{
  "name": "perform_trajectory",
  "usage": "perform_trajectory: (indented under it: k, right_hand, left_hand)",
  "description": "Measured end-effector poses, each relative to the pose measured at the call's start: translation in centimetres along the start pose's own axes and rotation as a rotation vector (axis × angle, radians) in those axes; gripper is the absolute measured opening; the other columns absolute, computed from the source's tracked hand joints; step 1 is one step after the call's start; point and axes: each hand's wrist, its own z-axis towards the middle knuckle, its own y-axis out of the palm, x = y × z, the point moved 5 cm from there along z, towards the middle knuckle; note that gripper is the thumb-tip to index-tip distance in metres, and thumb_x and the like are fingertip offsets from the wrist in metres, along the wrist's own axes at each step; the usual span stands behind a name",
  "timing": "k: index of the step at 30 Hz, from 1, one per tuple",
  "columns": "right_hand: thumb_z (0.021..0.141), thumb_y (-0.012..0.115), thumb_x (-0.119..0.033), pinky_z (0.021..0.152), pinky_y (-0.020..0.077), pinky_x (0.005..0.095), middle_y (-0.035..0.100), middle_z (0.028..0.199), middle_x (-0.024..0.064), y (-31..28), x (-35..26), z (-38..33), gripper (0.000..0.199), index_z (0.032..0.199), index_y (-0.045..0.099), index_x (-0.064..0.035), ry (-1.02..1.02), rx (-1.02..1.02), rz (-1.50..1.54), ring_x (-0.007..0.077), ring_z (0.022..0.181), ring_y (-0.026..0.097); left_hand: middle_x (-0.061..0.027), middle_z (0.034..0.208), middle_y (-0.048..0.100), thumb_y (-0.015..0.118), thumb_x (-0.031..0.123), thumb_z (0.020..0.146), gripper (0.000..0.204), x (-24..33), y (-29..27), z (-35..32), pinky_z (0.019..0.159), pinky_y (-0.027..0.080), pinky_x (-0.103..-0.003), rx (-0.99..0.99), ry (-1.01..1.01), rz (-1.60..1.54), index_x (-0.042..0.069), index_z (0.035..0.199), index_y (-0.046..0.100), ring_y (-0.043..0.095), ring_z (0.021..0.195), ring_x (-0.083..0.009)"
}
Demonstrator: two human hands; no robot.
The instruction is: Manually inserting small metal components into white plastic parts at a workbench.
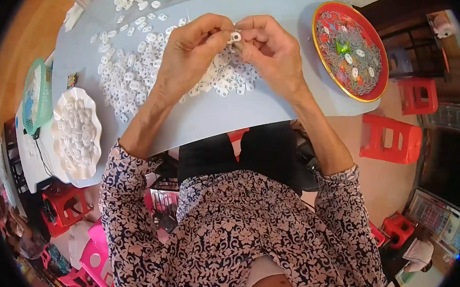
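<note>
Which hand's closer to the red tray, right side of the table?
Right. The right hand is a short gap left of the red tray. The left hand sits farther left, with the right hand between it and the tray.

Small white piece (236, 37), at 12 o'clock in the field: rounded outline, pale and smooth, with a dark round hole in the face turned to the viewer. It is raised and pinched between the fingertips of the left hand (188, 60) and right hand (276, 54), which partly cover its edges. Loose white pieces (129, 76), similarly pierced, lie in a disordered heap from about 5 to 10 o'clock of it, thinning toward 10 o'clock.
</note>
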Motion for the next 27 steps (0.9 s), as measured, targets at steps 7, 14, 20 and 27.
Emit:
perform_trajectory:
  k: [7,14,20,27]
  right_hand:
    - [0.083,0.06,0.002,0.062,0.047,0.0195,0.062,0.082,0.0032,-0.24,0.44,0.13,0.025,0.107,0.055,0.002,0.002,0.03,-0.039,0.0052,0.068,0.055]
    - [0.084,0.06,0.002,0.062,0.0476,0.0197,0.063,0.082,0.0042,-0.03,0.05,0.1,0.021,0.104,0.056,0.002,-0.01,0.046,0.036,0.0057,0.07,0.057]
    - [0.085,0.06,0.002,0.063,0.0494,0.021,0.064,0.083,0.0052,-0.42,0.56,0.11,0.022,0.106,0.055,0.0017,-0.012,0.029,-0.022,0.0074,0.069,0.058]
    - [0.085,0.059,0.003,0.063,0.0498,0.0216,0.063,0.084,0.0059,-0.13,0.38,0.02,0.021,0.106,0.055,0.0021,-0.045,0.042,0.029,0.008,0.067,0.059]
  left_hand:
    - [0.0053,0.077,0.054,0.055,0.008,0.091,0.01,-0.09,0.0,0.07,0.062,0.038,-0.017,-0.008,-0.012,-0.037,0.001,0.094,0.062,0.046,0.071,-0.0016]
    - [-0.0006,0.073,0.057,0.049,0.017,0.095,0.021,-0.07,0.2,-0.16,0.062,0.041,-0.024,-0.047,-0.033,0.078,0.001,0.091,0.061,0.049,0.068,-0.008]
    - [-0.0024,0.068,0.053,0.044,0.022,0.095,0.027,0.09,0.37,-0.23,0.059,0.039,-0.025,-0.114,-0.096,0.163,0.001,0.086,0.058,0.048,0.066,-0.0096]
    - [-0.0031,0.066,0.049,0.043,0.019,0.093,0.023,0.41,0.35,-0.36,0.057,0.038,-0.026,-0.045,-0.109,0.214,0.001,0.084,0.055,0.045,0.064,-0.0097]
